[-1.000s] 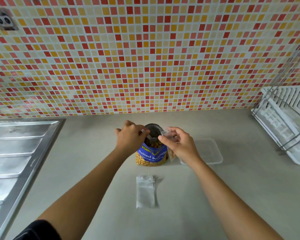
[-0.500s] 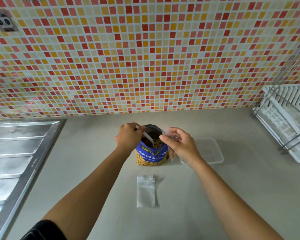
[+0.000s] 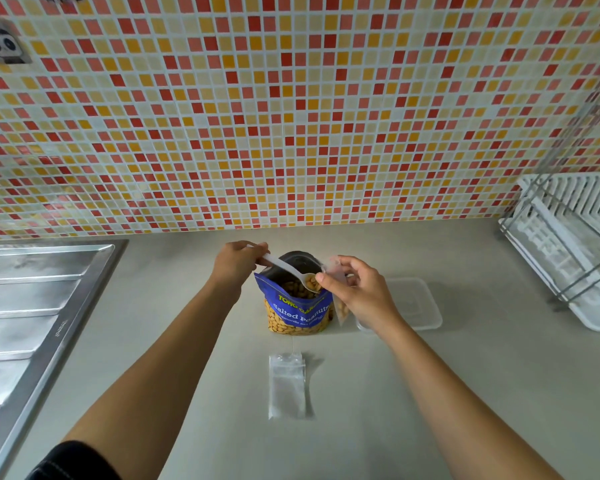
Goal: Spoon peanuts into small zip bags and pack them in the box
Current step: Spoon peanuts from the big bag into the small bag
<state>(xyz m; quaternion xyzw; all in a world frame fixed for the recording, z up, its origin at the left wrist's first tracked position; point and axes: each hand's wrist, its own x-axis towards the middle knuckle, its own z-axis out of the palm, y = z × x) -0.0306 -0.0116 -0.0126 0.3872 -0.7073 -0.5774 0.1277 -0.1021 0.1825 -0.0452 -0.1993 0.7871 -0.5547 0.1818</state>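
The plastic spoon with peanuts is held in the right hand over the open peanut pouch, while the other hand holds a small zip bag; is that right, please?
Not quite: the head view shows the left hand holding the plastic spoon over the open peanut pouch, and the right hand holds the small zip bag.

Kitchen counter: the left hand (image 3: 238,263) and right hand (image 3: 361,292) are bare, as are both forearms; a black sleeve (image 3: 73,460) covers the left upper arm.
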